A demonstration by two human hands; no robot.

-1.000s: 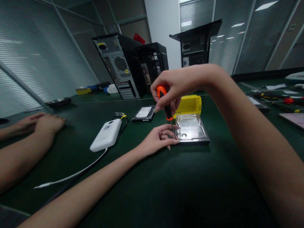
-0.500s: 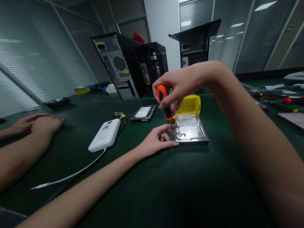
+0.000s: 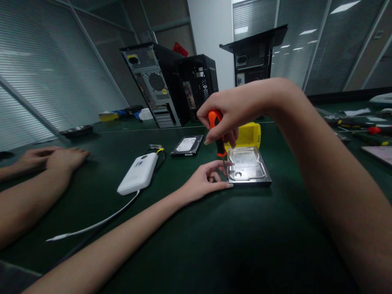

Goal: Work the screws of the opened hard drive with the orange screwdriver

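My right hand [image 3: 221, 118] is closed round the orange and black handle of a screwdriver [image 3: 215, 118]. The shaft points down, its tip at the near left corner of a silver hard drive [image 3: 247, 165] lying flat on the green table [image 3: 196, 249]. At that drive's left edge, my left hand [image 3: 208, 179] has its thumb at the front corner and a finger over the top, gripping the edge beside the shaft. A yellow open case [image 3: 249, 136] sits just behind the drive. Another hard drive [image 3: 187, 145] with a white label lies to the left.
A white power bank [image 3: 137, 173] with a cable lies left of my left hand. Another person's hands [image 3: 59, 158] rest at the far left. Computer towers [image 3: 159, 83] stand at the back. Tools [image 3: 352, 123] and papers lie at the far right.
The whole view has shifted slightly, moving things a little to the right. The screwdriver handle leans a little differently in my right hand; its tip stays at the same corner.
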